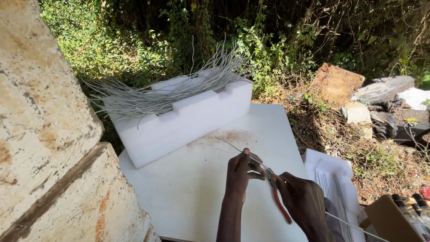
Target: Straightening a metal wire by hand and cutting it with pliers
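Left hand (239, 172) pinches wire (233, 145), steadying it over board (179, 192); right hand (302, 199) grips red pliers (277, 197), jaws closed on wire. Foam block (179, 121) keeps wire bundle (170, 92) handy.

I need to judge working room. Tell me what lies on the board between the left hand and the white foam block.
In the head view, between the left hand and the white foam block lies only bare white board with a brownish stain; the thin wire held in the hand slants across it.
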